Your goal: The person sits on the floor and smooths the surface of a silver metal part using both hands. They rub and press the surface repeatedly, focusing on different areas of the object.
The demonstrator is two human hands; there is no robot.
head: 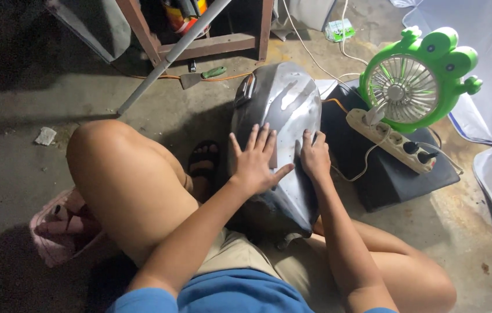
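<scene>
Blue-shirted person squats on a concrete floor (14,145), bare knees wide. Their left hand (254,159) lies flat, fingers spread, on a bare-metal motorcycle fuel tank (284,104) between the legs. Their right hand (314,156) presses curled fingers on the tank, seemingly over sandpaper; paint looks mostly stripped. A green frog-shaped fan (417,75) stands right.

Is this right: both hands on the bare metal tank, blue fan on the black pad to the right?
Not quite. In the head view the fan is green, not blue. The rest holds: the left hand lies flat and the right hand presses on the bare metal tank, and the fan stands on the black pad to the right, beside a power strip.
</scene>
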